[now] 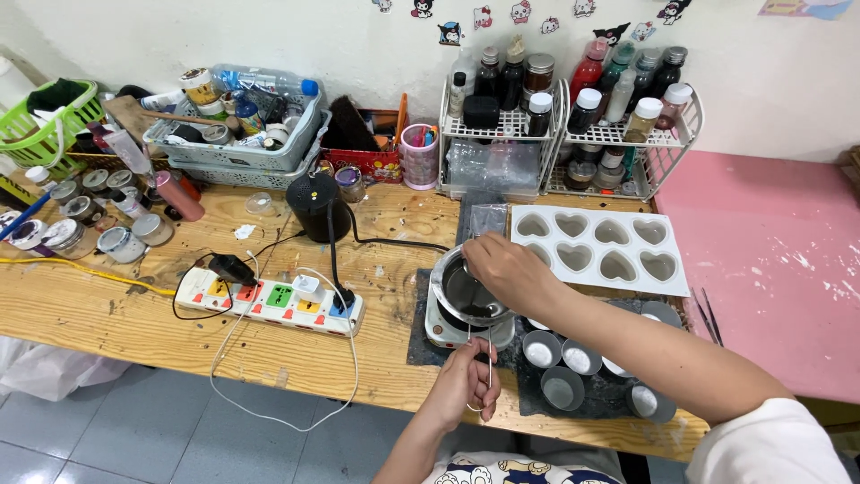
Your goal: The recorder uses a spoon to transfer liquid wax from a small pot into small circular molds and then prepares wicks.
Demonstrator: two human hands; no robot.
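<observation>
Rough wooden planks make up the workbench (107,314), which runs along a white wall dotted with small cartoon stickers, and a pink sheet (770,242) covers the bench's right end. Near the front edge of the bench a small steel melting pot (466,291) sits on a little white hotplate (466,330), which rests on a dark mat (421,345).

The right hand (506,269) reaches over the pot from the right, fingers curled down onto its far rim, gripping it. The left hand (466,381) sits just in front of the pot, closed around the thin wire handle (481,345) that sticks out toward the person.

Right of the pot, on the same mat, stands a cluster of small grey round cups (564,367), some holding a pale fill. Behind the pot and slightly right lies a white silicone mould with heart-shaped cavities (596,246). Left of the pot a white power strip with coloured sockets (269,300) lies on the wood, cables trailing from it, and a black cylindrical device (315,206) stands behind that. Behind the mould, two white wire racks (564,134) hold bottles and jars. Far left of the pot are small round tins (90,220), a grey basket of clutter (242,125) and a green basket (45,121).
</observation>
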